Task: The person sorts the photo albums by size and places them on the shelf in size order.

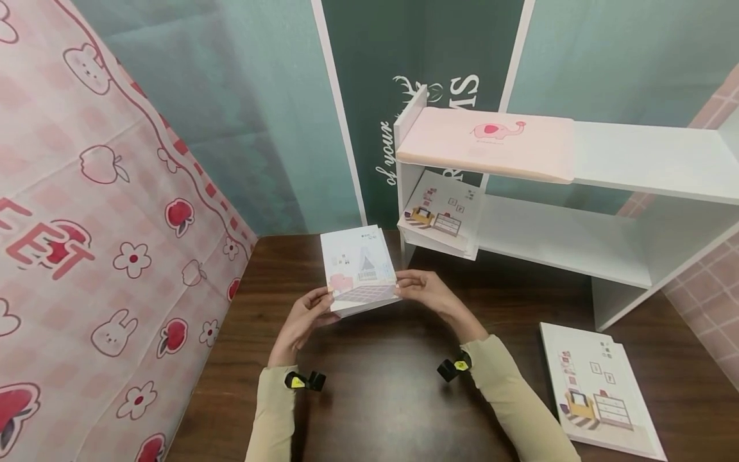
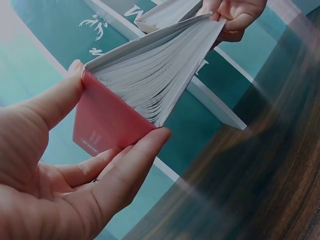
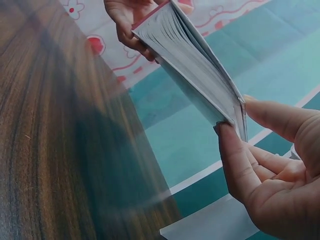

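Observation:
A thick book (image 1: 360, 263) with a pale printed cover and a barcode is held above the dark wooden table (image 1: 381, 385). My left hand (image 1: 303, 317) grips its pinkish-red spine (image 2: 107, 117), thumb on one edge and fingers on the other. At the opposite side, my right hand (image 1: 430, 292) pinches the covers' free edges between thumb and fingers. The page block (image 3: 185, 55) shows fanned, wavy pages between the covers. Behind the right hand, a similar book (image 1: 441, 215) lies tilted at the left end of the lower shelf, jutting past its front edge.
A white two-tier shelf (image 1: 623, 237) stands at the back right. A pink elephant-print cloth (image 1: 491, 144) covers the left of its upper board. Another book (image 1: 600, 391) lies on the table at the right. A pink patterned curtain (image 1: 115, 256) hangs at the left.

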Demonstrator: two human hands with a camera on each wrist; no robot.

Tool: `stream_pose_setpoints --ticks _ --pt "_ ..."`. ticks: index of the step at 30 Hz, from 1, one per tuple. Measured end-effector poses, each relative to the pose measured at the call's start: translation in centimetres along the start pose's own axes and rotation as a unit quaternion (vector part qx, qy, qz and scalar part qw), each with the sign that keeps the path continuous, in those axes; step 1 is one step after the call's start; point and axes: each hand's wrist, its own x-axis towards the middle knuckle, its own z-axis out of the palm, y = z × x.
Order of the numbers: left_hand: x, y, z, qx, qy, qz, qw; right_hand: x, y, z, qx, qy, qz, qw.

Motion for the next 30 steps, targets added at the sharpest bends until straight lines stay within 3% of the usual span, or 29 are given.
stream_pose_setpoints --ticks 11,30 --pt "-0.7 0.3 0.1 0.005 -0.001 0.019 0.9998 1.3 2.8 -0.3 0.012 0.006 -0.003 1.000" --pt "-1.3 0.9 0.6 -0.009 0.006 0.034 0.9994 0.3 1.8 -0.4 0.012 0.003 -0.048 0.999"
